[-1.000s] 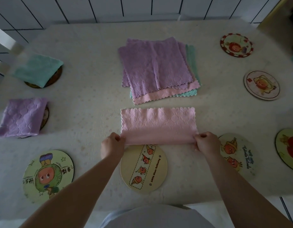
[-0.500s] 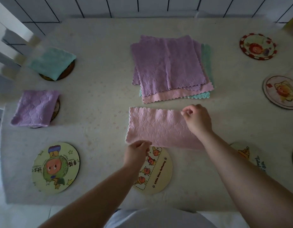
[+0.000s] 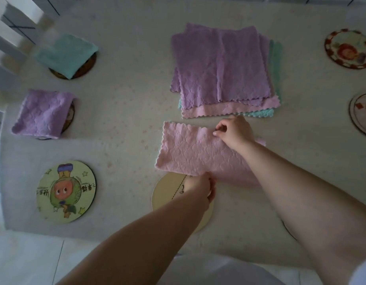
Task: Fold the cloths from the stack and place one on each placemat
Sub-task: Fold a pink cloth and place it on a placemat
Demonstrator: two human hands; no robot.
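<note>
Hiding beneath pink cloth [image 3: 190, 153]: left hand's fingertips [image 3: 200, 186].

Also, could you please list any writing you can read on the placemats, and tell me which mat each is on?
Green cartoon placemat: hand-drawn characters on both sides of the figure, upside down, too blurred to read.
Cream placemat: print hidden under the left hand.
Right-edge placemats: no legible text.

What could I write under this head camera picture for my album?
Two hands, left hand and right hand, fold a pink cloth beside the cloth stack.
</note>
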